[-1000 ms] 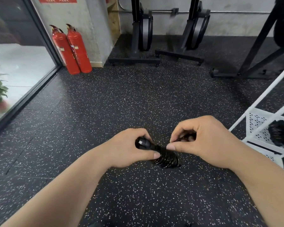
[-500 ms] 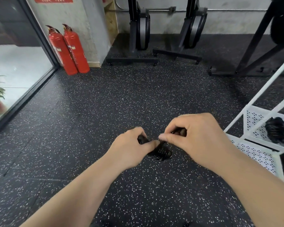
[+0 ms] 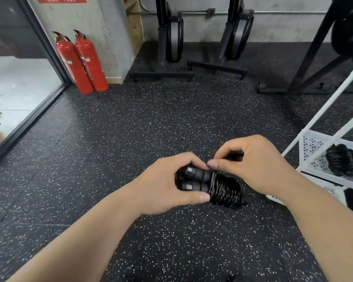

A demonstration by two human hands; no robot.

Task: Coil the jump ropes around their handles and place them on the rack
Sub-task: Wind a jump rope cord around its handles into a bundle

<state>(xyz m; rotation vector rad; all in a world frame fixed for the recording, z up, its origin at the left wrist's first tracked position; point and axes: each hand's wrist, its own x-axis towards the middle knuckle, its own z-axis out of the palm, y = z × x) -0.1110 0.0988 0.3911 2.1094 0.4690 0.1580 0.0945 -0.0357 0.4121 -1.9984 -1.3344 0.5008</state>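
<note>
Black jump rope (image 3: 224,189) coiled tightly around its two side-by-side handles (image 3: 196,180), coiled ropes (image 3: 342,162) on white rack (image 3: 314,143)

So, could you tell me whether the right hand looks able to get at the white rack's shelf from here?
Probably yes: the right hand is beside the white rack, nothing between them, though it is pinching the jump rope.

Two bare forearms enter from the lower left and lower right of the frame, no sleeves visible. Left hand (image 3: 163,186) and right hand (image 3: 255,165) both bare: no gloves, rings, watch or wristband. Fingers (image 3: 200,197) have short, plain, unpainted nails.
</note>
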